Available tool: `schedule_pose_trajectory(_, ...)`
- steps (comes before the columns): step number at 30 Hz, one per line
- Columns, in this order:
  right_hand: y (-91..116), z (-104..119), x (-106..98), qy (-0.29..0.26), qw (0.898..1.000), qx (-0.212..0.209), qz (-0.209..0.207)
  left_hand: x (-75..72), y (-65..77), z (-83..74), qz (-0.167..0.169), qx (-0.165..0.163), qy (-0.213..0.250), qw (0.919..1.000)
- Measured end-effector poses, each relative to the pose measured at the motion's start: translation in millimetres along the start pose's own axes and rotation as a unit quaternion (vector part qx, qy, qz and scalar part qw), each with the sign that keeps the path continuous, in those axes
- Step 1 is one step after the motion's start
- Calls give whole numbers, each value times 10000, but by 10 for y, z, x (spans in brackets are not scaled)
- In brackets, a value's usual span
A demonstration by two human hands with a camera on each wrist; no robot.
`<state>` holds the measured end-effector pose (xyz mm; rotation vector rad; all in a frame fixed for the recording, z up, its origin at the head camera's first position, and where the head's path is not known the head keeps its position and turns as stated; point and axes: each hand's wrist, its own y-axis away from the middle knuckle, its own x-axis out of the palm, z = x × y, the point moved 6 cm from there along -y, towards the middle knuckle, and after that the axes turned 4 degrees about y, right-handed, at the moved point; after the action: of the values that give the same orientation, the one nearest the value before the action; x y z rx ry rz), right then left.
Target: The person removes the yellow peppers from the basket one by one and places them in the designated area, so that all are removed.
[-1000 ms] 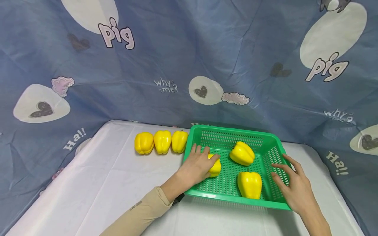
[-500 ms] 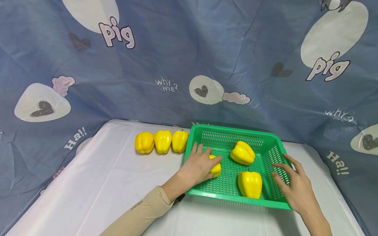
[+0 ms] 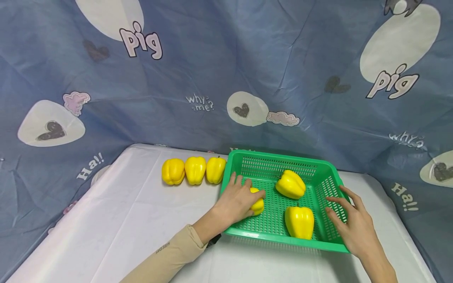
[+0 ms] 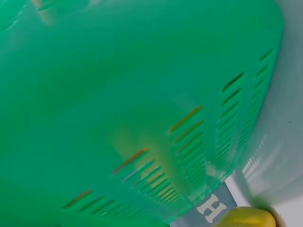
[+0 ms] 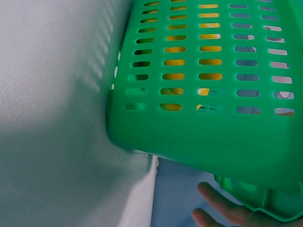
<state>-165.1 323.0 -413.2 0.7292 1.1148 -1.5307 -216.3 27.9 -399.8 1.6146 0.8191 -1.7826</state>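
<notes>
In the head view, my left hand (image 3: 235, 202) reaches over the left rim of a green plastic basket (image 3: 279, 237). Its thumb and fingers hold a yellow bell pepper (image 3: 257, 204), partly covered by the hand. Two more yellow bell peppers lie in the basket: one at the back (image 3: 291, 184), another near the front rim (image 3: 299, 222). My right hand (image 3: 355, 224) rests at the basket's right rim, its fingers spread and loosely extended over the edge. From the right wrist, its fingers (image 5: 220, 203) show below the slotted basket wall (image 5: 199, 132).
Three yellow bell peppers (image 3: 195, 170) stand in a row on the white tablecloth (image 3: 141, 220), just left of the basket. A blue printed cloth (image 3: 198, 70) hangs behind. The left wrist view is mostly filled by the basket's outer wall (image 4: 118, 85).
My left hand's index finger and the held bell pepper have shifted slightly toward the front of the basket. The right hand, the basket and the other bell peppers stay in place.
</notes>
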Motion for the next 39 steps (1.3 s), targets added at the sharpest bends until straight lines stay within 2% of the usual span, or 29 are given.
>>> schedule_pose_trajectory(4, 8, 8, -4, -9, 10000, -1, -39, -27, 28, -12, -78, 60, 4, 10000)
schedule_pose_trajectory(11, 2, 4, 3, -5, 10000, 19, -18, -135, 64, 15, -408, 17, 185, 9990)
schedule_pose_trajectory(18, 0, 5, -3, 12, 10000, 5, 3, -231, 140, 84, -577, -59, 335, 9978)
schedule_pose_trajectory(21, 2, 7, -5, 13, 10000, -11, 12, -283, 188, 128, -789, -86, 328, 9963)
schedule_pose_trajectory(28, -2, 12, -3, 15, 10000, -5, -2, -425, 288, 218, -1496, -177, 155, 9885)
schedule_pose_trajectory(39, 6, 14, -5, 33, 10000, 42, -80, -580, 379, 332, -2131, -724, 91, 9743)
